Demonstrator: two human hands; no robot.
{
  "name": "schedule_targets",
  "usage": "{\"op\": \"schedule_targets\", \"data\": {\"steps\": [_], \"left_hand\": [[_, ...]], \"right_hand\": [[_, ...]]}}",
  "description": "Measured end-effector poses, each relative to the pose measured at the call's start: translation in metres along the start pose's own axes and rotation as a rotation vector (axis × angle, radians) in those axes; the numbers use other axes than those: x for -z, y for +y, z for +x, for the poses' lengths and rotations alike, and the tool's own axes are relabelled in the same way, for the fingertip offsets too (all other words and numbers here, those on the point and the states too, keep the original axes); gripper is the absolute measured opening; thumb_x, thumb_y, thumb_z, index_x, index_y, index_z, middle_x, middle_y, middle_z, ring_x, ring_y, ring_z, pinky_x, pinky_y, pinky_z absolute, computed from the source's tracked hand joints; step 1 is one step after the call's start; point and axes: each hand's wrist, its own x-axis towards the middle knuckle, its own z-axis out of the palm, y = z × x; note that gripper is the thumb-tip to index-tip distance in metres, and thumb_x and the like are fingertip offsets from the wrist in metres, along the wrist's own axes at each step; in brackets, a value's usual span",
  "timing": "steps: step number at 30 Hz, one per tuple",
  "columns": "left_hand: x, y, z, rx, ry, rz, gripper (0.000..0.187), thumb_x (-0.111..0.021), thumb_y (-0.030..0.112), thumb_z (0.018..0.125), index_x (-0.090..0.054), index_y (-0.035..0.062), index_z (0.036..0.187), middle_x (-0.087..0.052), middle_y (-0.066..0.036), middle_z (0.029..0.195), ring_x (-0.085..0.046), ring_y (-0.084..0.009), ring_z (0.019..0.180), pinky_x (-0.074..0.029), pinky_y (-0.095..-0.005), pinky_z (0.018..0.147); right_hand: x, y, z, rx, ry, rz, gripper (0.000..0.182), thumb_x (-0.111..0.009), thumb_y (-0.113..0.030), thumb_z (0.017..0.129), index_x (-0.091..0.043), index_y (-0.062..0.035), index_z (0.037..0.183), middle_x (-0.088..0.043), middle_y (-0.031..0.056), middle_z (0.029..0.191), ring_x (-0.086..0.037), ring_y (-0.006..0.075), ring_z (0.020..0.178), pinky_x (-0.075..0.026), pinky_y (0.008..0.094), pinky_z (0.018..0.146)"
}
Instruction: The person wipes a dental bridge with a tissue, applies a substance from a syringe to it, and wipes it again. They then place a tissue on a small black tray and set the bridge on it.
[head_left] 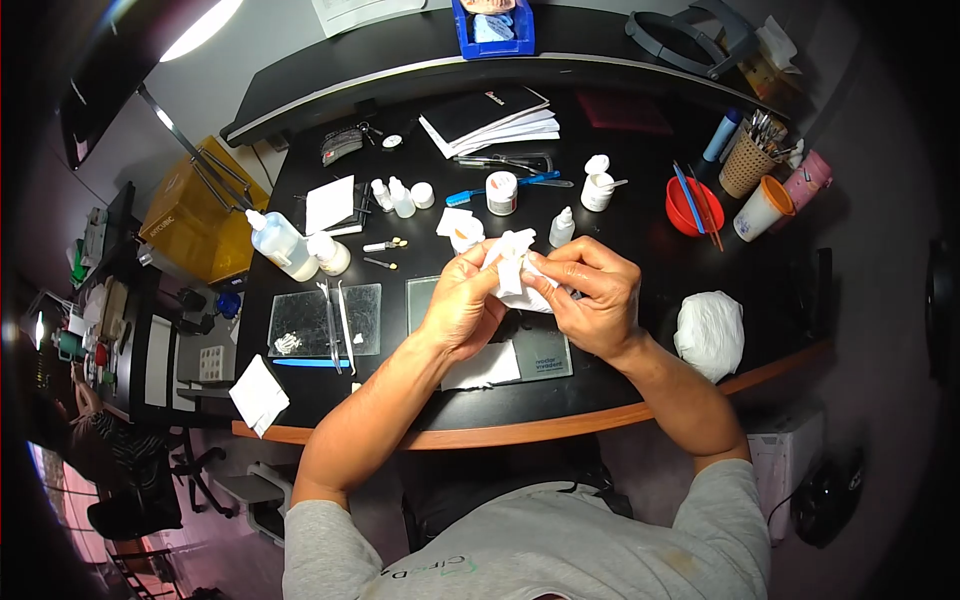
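A crumpled white paper tissue (516,268) is pinched between the fingers of both hands over the black table. My left hand (462,308) grips its left side, and my right hand (592,296) grips its right side. Whether something is wrapped inside the tissue cannot be seen. Under the hands lies a glass slab (545,350) with a white paper pad (482,368) on it, partly hidden by my left hand and forearm. Just behind the hands are a white jar (466,234) and a small white dropper bottle (562,227).
To the left, a second glass slab (300,312) carries tweezers (330,325) and small white pieces. A squeeze bottle (280,243) stands behind it. At right are a red bowl (694,208), a brush holder (748,168) and a white wrapped bundle (710,335). Notebooks (490,120) lie at the back.
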Motion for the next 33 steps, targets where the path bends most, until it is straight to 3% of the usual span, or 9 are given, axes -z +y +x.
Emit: {"op": "schedule_targets", "data": {"steps": [13, 16, 17, 18, 21, 26, 28, 32, 33], "left_hand": [[-0.001, -0.008, -0.003, -0.087, 0.08, 0.258, 0.02, -0.064, 0.006, 0.101, -0.064, -0.0034, 0.119, -0.072, -0.007, 0.104, -0.068, -0.0087, 0.09, -0.056, -0.0229, 0.081], [0.014, -0.007, -0.001, -0.037, 0.033, 0.312, 0.021, -0.065, 0.007, 0.099, -0.065, -0.0017, 0.119, -0.072, -0.007, 0.108, -0.07, -0.0114, 0.094, -0.056, -0.026, 0.086], [0.009, -0.006, -0.001, -0.049, 0.051, 0.316, 0.023, -0.066, 0.006, 0.099, -0.063, -0.0047, 0.119, -0.073, -0.008, 0.099, -0.067, -0.0058, 0.08, -0.051, -0.0183, 0.066], [0.011, -0.004, -0.001, -0.047, 0.033, 0.321, 0.023, -0.066, 0.005, 0.099, -0.063, -0.0051, 0.119, -0.074, -0.009, 0.099, -0.068, -0.006, 0.08, -0.05, -0.0178, 0.066], [0.007, 0.004, -0.003, -0.057, 0.021, 0.359, 0.023, -0.066, 0.003, 0.098, -0.063, -0.0053, 0.119, -0.074, -0.011, 0.1, -0.069, -0.0081, 0.083, -0.052, -0.0186, 0.069], [0.009, 0.027, -0.004, -0.154, -0.002, 0.346, 0.025, -0.069, 0.003, 0.095, -0.064, -0.0043, 0.118, -0.074, -0.013, 0.106, -0.072, -0.0151, 0.092, -0.058, -0.0275, 0.085], [0.012, 0.04, -0.003, -0.251, 0.0, 0.287, 0.025, -0.068, 0.003, 0.095, -0.063, -0.0038, 0.119, -0.073, -0.012, 0.108, -0.072, -0.0163, 0.095, -0.058, -0.0305, 0.09], [0.022, 0.06, -0.002, -0.341, 0.082, 0.278, 0.029, -0.068, 0.009, 0.096, -0.062, -0.0022, 0.122, -0.071, -0.01, 0.113, -0.07, -0.0163, 0.101, -0.057, -0.0332, 0.094], [0.023, 0.064, -0.002, -0.341, 0.087, 0.268, 0.031, -0.067, 0.009, 0.096, -0.061, -0.0015, 0.125, -0.071, -0.01, 0.114, -0.07, -0.0169, 0.103, -0.057, -0.0332, 0.095]], "right_hand": [[0.008, 0.004, 0.003, -0.053, -0.088, -0.018, 0.016, -0.082, 0.002, 0.077, -0.075, -0.0015, 0.091, -0.066, 0.0093, 0.087, -0.068, 0.0209, 0.078, -0.052, 0.0309, 0.066], [0.004, 0.009, 0.0, -0.094, -0.091, 0.059, 0.012, -0.078, 0.003, 0.079, -0.075, -0.0008, 0.091, -0.066, 0.01, 0.087, -0.066, 0.0207, 0.077, -0.051, 0.0315, 0.067], [0.004, 0.01, 0.0, -0.082, -0.089, 0.049, 0.011, -0.077, 0.004, 0.08, -0.075, -0.0005, 0.09, -0.067, 0.0108, 0.087, -0.067, 0.0208, 0.076, -0.052, 0.0308, 0.067], [0.005, 0.011, 0.0, -0.078, -0.097, 0.049, 0.011, -0.077, 0.005, 0.08, -0.075, -0.0002, 0.09, -0.068, 0.0106, 0.087, -0.068, 0.0199, 0.077, -0.053, 0.0298, 0.067], [0.004, 0.012, 0.0, -0.107, -0.097, 0.079, 0.012, -0.077, 0.006, 0.08, -0.076, 0.0005, 0.092, -0.069, 0.0101, 0.087, -0.068, 0.0183, 0.078, -0.053, 0.0285, 0.069], [0.013, 0.014, 0.005, -0.163, -0.083, 0.152, 0.041, -0.067, -0.009, 0.083, -0.067, -0.0026, 0.124, -0.065, 0.0087, 0.114, -0.061, 0.0179, 0.099, -0.048, 0.0315, 0.087], [0.02, 0.023, 0.005, -0.29, -0.036, 0.247, 0.037, -0.066, -0.011, 0.082, -0.064, -0.0011, 0.118, -0.064, 0.0089, 0.112, -0.06, 0.018, 0.103, -0.047, 0.0342, 0.09], [0.038, 0.004, 0.02, -0.345, -0.507, -0.025, 0.04, -0.075, -0.016, 0.076, -0.061, -0.0025, 0.11, -0.062, 0.0146, 0.113, -0.06, 0.026, 0.11, -0.047, 0.0388, 0.095], [0.037, 0.002, 0.019, -0.247, -0.563, -0.061, 0.053, -0.081, -0.021, 0.072, -0.059, -0.0018, 0.116, -0.061, 0.017, 0.115, -0.06, 0.0318, 0.112, -0.046, 0.0419, 0.099]]}}
